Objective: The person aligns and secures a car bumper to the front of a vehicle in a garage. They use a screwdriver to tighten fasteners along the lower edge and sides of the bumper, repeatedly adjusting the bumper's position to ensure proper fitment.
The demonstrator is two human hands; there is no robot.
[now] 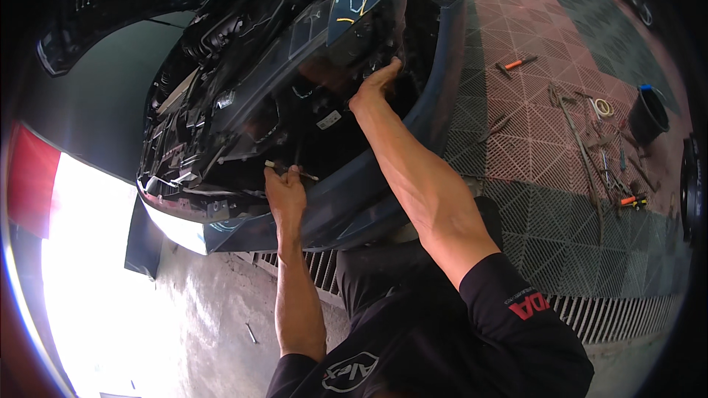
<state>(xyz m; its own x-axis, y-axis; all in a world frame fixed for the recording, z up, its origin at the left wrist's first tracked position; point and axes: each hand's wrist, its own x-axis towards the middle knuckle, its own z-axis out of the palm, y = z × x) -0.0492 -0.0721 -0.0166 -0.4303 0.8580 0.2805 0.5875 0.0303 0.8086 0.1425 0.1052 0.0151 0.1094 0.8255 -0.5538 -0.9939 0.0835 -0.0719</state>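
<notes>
Head view from my end: the left hand [286,195] is up at the near edge of the car's open front, its fingertips drawn together, pinching a small pale piece [271,164] that pokes out past them. That piece sits just above the dark blue bumper [346,210], over the shadowed gap behind its upper edge. I have the right hand [377,85] farther along, reaching deeper into the same gap near the bumper's far end; its fingers are partly lost in the dark, so I cannot tell whether they grip anything. Between the two hands I make out a white label [328,120] on a dark surface inside. Beyond lies the engine bay [214,44]. Off to the right, on the tiled floor [531,221], I see an orange-handled hammer [521,63], a roll of tape [604,107] among scattered tools, and a black bucket [649,118] beside them.
</notes>
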